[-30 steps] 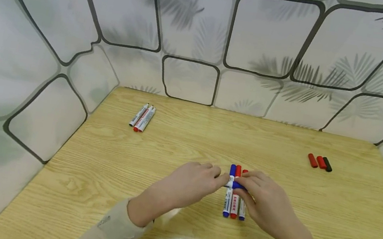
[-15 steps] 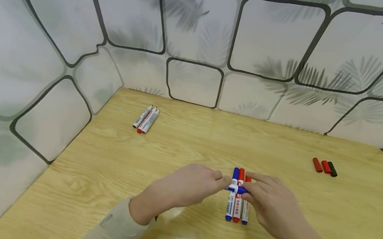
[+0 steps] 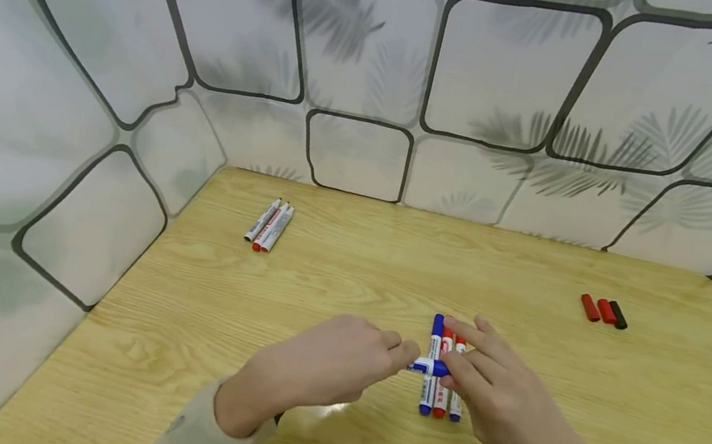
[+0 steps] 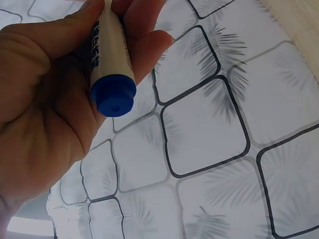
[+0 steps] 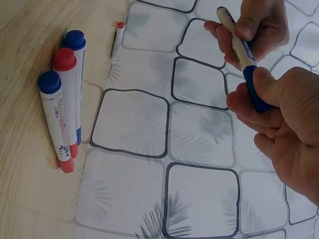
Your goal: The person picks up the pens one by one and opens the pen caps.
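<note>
Both hands hold one white marker (image 3: 422, 366) with a blue cap (image 3: 441, 369), above several lying pens. My left hand (image 3: 330, 361) pinches its white barrel between thumb and fingers; its blue end plug (image 4: 115, 94) faces the left wrist camera. My right hand (image 3: 503, 397) pinches the blue cap (image 5: 253, 90), which sits on the barrel. Under the hands lie three capped markers side by side: one with a blue cap (image 3: 438, 324), a red one (image 3: 440, 402), and one (image 5: 51, 109) with a red cap and a blue end.
Toward the back left, three uncapped markers (image 3: 270, 225) lie together on the wooden table (image 3: 393, 251). Loose caps lie at the right: two red caps (image 3: 590, 307) and a black cap (image 3: 618, 316). A patterned wall covering (image 3: 359, 156) borders the table's back and left.
Both hands and the held marker have shifted slightly toward the table's near side. Right-hand fingers are more spread. The lying markers and loose caps stay put; the head view has shifted slightly.
</note>
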### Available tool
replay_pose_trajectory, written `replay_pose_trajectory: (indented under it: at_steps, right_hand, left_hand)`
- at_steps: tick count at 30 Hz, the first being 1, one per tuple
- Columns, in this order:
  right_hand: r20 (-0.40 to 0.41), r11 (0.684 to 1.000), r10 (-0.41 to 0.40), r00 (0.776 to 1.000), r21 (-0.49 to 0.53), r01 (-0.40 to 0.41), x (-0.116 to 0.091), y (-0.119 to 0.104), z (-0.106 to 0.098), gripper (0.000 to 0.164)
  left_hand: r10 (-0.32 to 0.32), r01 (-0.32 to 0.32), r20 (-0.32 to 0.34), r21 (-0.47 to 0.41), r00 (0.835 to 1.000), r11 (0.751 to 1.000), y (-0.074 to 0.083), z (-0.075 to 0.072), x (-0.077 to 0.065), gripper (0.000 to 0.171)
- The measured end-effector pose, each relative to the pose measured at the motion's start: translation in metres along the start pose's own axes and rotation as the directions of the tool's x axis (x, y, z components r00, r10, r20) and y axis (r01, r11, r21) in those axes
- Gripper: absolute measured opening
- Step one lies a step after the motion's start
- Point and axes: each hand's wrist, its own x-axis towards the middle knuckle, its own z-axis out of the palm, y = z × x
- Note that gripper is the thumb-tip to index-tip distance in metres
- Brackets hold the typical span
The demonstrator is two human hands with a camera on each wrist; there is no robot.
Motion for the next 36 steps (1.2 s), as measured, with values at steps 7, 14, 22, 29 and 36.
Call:
replay_pose_trajectory:
  at_steps: [7,14,22,29,36]
  right_hand:
    - [-0.054,0.995,-0.090,0.995,-0.055,0.087,0.005,-0.007,-0.004,0.039]
    - [-0.043,0.995,-0.097,0.994,-0.032,0.096,0.007,-0.014,-0.013,0.042]
    - [0.038,0.985,-0.109,0.993,0.141,0.103,0.003,-0.031,-0.029,0.032]
    - [0.093,0.955,-0.180,0.979,0.257,0.151,0.000,-0.037,-0.037,0.026]
    - [0.098,0.964,-0.119,0.988,0.250,0.091,-0.005,-0.032,-0.035,0.031]
  left_hand:
    - [0.063,-0.068,-0.051,-0.105,0.997,0.992,-0.004,-0.004,-0.008,0.016]
    - [0.088,-0.096,-0.070,-0.117,0.994,0.988,0.000,-0.010,-0.018,0.015]
    - [0.094,-0.085,-0.070,0.120,0.993,0.989,0.036,-0.019,-0.041,0.029]
    - [0.088,-0.073,-0.158,0.102,0.983,0.992,0.055,-0.008,-0.058,0.047]
    - [0.174,-0.167,-0.160,0.056,0.972,0.984,0.035,-0.013,-0.048,0.019]
